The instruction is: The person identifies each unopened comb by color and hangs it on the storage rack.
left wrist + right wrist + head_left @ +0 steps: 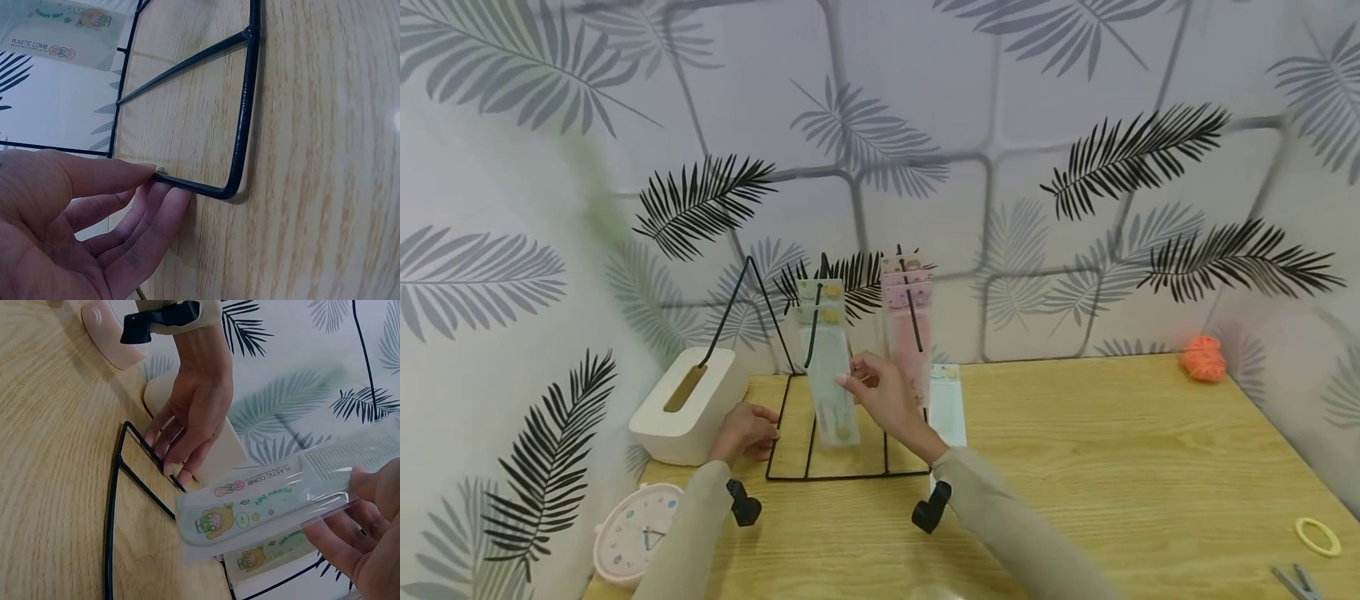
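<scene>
A black wire display rack (847, 477) stands on the table, with packaged combs hanging from its hooks. Thumb and fingers of my left hand (748, 431) pinch the left side wire of its base, near the front corner in the left wrist view. My right hand (889, 398) holds the edge of a pale green packaged plastic comb (275, 494), thumb in front and fingers behind. That packet hangs on the left hook in front of another green one (275, 553). Pink packets (910, 333) hang from the hook to the right.
A white tissue box (715, 375) stands close to my left hand, with a pink clock (636, 533) before it. Another comb packet (947, 404) is at the rack's right. Orange yarn (1204, 358), a yellow ring (1317, 537) and a grey tool (1296, 582) lie farther right.
</scene>
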A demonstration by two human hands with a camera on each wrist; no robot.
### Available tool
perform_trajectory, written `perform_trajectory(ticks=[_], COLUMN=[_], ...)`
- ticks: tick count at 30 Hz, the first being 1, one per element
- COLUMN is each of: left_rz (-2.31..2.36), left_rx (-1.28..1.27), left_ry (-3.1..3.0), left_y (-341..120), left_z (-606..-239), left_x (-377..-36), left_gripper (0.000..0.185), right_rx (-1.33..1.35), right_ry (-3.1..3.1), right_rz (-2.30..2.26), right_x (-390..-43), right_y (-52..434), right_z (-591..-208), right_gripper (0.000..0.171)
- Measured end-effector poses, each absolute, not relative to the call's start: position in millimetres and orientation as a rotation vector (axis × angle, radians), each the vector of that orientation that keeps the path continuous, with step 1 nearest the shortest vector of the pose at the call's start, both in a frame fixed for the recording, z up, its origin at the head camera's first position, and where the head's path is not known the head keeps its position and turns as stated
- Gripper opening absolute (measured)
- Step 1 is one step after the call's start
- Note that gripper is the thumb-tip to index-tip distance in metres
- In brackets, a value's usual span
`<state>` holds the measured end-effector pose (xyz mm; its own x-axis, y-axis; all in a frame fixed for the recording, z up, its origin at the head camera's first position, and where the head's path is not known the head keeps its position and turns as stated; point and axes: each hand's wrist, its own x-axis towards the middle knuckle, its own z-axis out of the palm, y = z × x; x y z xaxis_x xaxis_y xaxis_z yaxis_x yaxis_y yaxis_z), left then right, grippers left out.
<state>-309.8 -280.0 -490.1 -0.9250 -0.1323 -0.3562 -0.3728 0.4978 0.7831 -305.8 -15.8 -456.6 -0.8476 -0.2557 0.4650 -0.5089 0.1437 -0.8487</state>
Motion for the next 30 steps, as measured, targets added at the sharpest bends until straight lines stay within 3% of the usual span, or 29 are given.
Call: perform_trajectory(ticks=[12,30], left_rz=[1.389,1.365], left_rx=[-0.427,-0.436], left_ry=[2.478,2.48], left_y=[-280.7,-284.9], left_z=[-492.1,-496.5], left_x=[-319.8,-323.2], left_gripper=[0.032,0.03], right_rx=[0.619,0.365], right_ry=[-2.17,-2.354], right_rz=[1.785,2.053], right_x=[-325.3,-286.2], right_y=[-24.2,23.9], right_z=[-455.1,-479.3], right_gripper=[0.012,0.009])
